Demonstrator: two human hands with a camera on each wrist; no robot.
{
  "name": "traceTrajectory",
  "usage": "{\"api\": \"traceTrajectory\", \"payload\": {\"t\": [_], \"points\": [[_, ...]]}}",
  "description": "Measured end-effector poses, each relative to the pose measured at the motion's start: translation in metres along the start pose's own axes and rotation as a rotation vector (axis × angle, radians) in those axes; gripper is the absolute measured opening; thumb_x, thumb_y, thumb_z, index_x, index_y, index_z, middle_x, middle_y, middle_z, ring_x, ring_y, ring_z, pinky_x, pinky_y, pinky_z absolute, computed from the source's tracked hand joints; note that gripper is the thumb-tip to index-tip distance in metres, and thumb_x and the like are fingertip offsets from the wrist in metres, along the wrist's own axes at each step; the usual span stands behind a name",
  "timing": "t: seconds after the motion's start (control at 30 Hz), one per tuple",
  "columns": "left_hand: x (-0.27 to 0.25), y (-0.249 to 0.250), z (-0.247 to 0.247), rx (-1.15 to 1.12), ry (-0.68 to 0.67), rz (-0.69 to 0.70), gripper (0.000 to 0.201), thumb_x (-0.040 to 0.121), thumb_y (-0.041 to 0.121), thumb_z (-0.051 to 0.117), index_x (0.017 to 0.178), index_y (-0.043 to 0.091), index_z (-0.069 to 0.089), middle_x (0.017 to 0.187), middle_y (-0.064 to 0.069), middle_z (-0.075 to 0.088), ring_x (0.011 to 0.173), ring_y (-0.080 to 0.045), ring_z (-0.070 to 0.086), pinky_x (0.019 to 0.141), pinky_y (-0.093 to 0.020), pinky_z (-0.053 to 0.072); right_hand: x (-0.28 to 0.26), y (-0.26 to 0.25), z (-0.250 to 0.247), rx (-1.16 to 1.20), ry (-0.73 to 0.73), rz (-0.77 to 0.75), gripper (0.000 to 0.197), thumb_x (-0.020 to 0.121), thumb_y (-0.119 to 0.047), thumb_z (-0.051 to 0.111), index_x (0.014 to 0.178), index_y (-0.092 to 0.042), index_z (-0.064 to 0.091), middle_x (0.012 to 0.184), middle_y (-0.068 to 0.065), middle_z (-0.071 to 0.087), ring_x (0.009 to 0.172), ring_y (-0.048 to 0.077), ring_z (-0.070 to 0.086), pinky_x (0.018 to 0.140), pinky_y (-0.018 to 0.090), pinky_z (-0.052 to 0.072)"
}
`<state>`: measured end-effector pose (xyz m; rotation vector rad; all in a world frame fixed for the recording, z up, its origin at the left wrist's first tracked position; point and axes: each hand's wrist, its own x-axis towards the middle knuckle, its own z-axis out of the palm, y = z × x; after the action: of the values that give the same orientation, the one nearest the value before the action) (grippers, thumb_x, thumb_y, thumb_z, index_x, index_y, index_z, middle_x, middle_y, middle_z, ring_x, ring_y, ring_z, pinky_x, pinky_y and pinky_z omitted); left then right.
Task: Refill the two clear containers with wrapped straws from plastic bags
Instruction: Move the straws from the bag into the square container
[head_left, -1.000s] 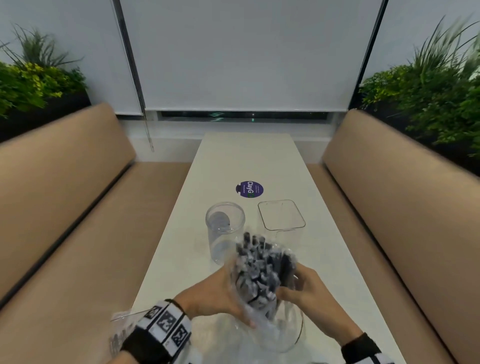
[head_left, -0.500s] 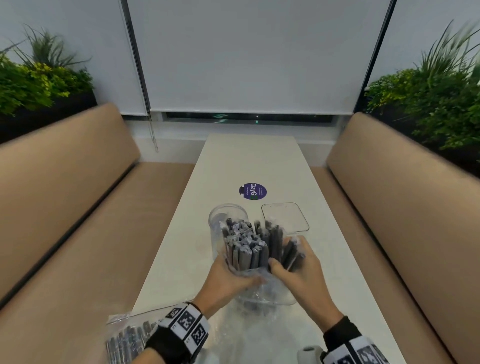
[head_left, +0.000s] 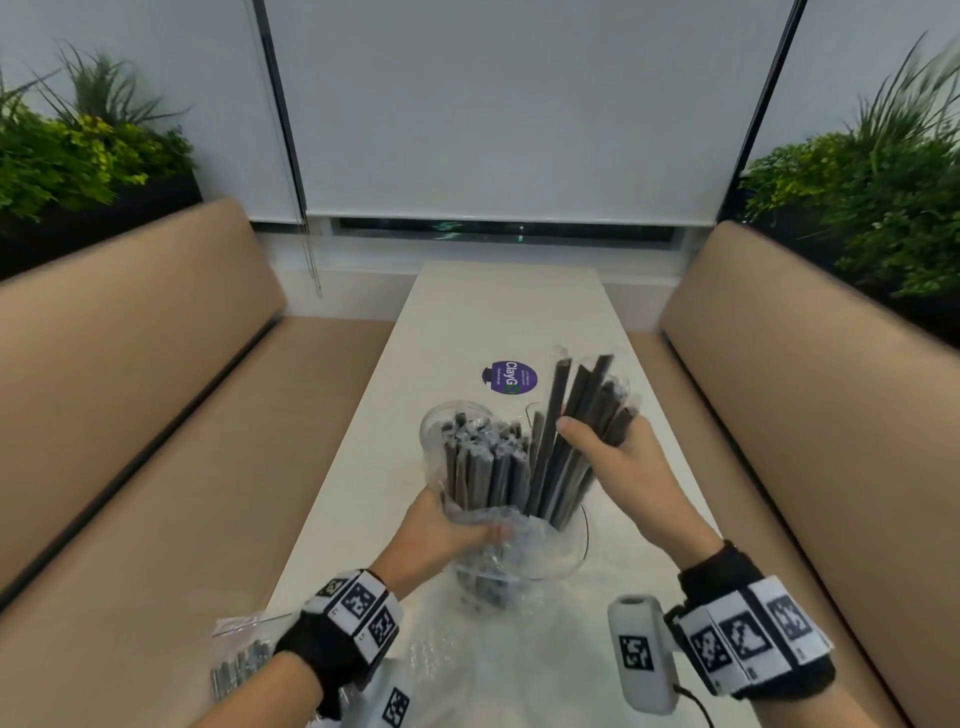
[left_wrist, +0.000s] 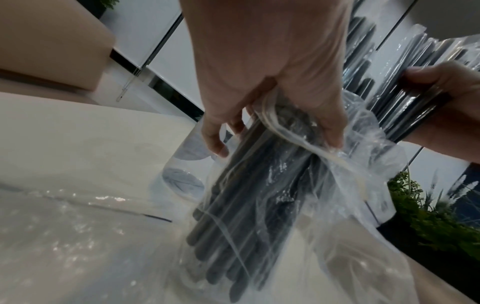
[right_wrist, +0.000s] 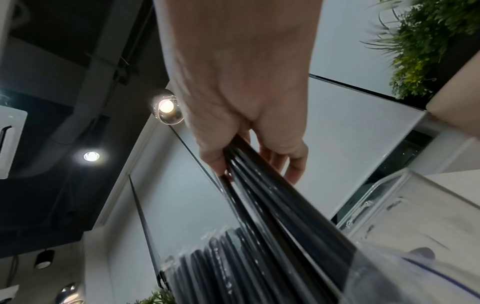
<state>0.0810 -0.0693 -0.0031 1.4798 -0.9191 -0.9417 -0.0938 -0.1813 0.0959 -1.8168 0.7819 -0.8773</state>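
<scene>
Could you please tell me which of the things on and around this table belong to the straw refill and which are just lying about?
Part of the job:
- left hand gripping the plastic bag
- right hand gripping a bundle of wrapped straws
- round clear container
- square clear container
- second bag of straws

Lying about:
- purple sticker
- plants
- benches

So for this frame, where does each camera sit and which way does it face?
Head: worn on the head, looking forward and down the table; both forearms, left hand and right hand show.
Left wrist: looks along the left hand down at the plastic bag.
Right wrist: looks along the right hand up at the ceiling.
All three share the straws.
</scene>
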Motion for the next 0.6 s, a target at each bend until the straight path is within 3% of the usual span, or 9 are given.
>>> {"api": "traceTrajectory", "payload": {"t": [0.03,0.1,0.13,0.23,0.3,0.37,0.43,0.5,0.6], "points": [[0.004,-0.002,0.000,0.010,-0.019,-0.016,0.081,0.064,0.015,0.092,0.133,0.014,0.050,0.117,0.000,0.073,0.106,-0.013,0.071,0.085,-0.023,0.058,0.002,0.000,0.000,-0.009,-0.006,0.019,0.012,0.092,-0.023,0.063,0.089,-0.015,0.070,0.080,0.004,0.074,0.072,0.016,0.066,0.067,0.030,0.051],[0.011,-0.006,0.000,0.083,-0.041,-0.051,0.091,0.057,0.032,0.096,0.135,0.019,0.050,0.120,-0.001,0.072,0.109,-0.015,0.070,0.094,-0.035,0.057,0.005,0.004,0.002,-0.022,-0.008,0.054,0.026,0.092,-0.024,0.063,0.096,0.002,0.065,0.089,0.024,0.067,0.080,0.038,0.060,0.072,0.039,0.050],[0.014,-0.009,-0.002,0.119,-0.046,-0.072,0.099,0.052,0.042,0.096,0.136,0.021,0.049,0.122,-0.001,0.070,0.111,-0.016,0.068,0.096,-0.041,0.055,0.006,0.005,0.002,-0.027,0.000,0.067,0.030,0.092,-0.025,0.063,0.099,0.004,0.063,0.086,0.027,0.064,0.076,0.039,0.057,0.070,0.037,0.047],[0.020,-0.014,-0.009,0.197,-0.073,-0.123,0.117,0.048,0.055,0.093,0.145,0.019,0.037,0.139,0.000,0.058,0.127,-0.019,0.057,0.107,-0.043,0.046,0.012,0.000,-0.001,-0.003,0.035,0.103,0.032,0.090,-0.027,0.063,0.100,0.003,0.062,0.081,0.009,0.058,0.073,0.018,0.053,0.068,0.032,0.043],[0.013,0.003,-0.010,0.262,-0.072,-0.132,0.111,0.057,0.051,0.090,0.145,0.018,0.031,0.141,0.005,0.048,0.131,-0.019,0.048,0.112,-0.038,0.037,0.018,-0.008,-0.006,0.014,0.047,0.099,0.029,0.090,-0.025,0.063,0.092,0.003,0.064,0.080,0.013,0.062,0.074,0.019,0.055,0.070,0.035,0.044],[0.012,0.011,-0.012,0.300,-0.085,-0.151,0.104,0.067,0.039,0.087,0.148,0.015,0.026,0.134,0.004,0.047,0.129,-0.020,0.045,0.108,-0.031,0.036,0.023,-0.025,-0.013,0.038,0.052,0.080,0.016,0.090,-0.020,0.062,0.084,-0.007,0.069,0.086,0.020,0.071,0.078,0.022,0.063,0.077,0.040,0.053],[0.009,0.018,-0.014,0.316,-0.080,-0.147,0.087,0.072,0.031,0.085,0.141,0.016,0.034,0.127,0.003,0.051,0.124,-0.019,0.049,0.099,-0.028,0.039,0.030,-0.046,-0.025,0.111,0.067,0.065,0.013,0.093,-0.015,0.059,0.093,-0.005,0.067,0.095,0.019,0.073,0.083,0.020,0.072,0.085,0.036,0.059],[0.005,0.018,-0.016,0.302,-0.080,-0.135,0.075,0.072,0.028,0.086,0.131,0.017,0.041,0.121,0.006,0.056,0.120,-0.018,0.054,0.100,-0.029,0.042,0.039,-0.070,-0.044,0.207,0.122,0.019,0.017,0.096,-0.014,0.055,0.107,-0.002,0.060,0.096,0.015,0.073,0.085,0.018,0.074,0.080,0.031,0.061],[-0.001,0.020,-0.016,0.259,-0.073,-0.108,0.054,0.076,0.014,0.082,0.113,0.026,0.044,0.102,0.019,0.058,0.098,0.001,0.058,0.100,-0.024,0.045,0.054,-0.098,-0.071,0.325,0.246,-0.092,0.008,0.097,-0.015,0.054,0.103,-0.010,0.054,0.089,0.007,0.072,0.085,0.018,0.074,0.078,0.028,0.061]]}}
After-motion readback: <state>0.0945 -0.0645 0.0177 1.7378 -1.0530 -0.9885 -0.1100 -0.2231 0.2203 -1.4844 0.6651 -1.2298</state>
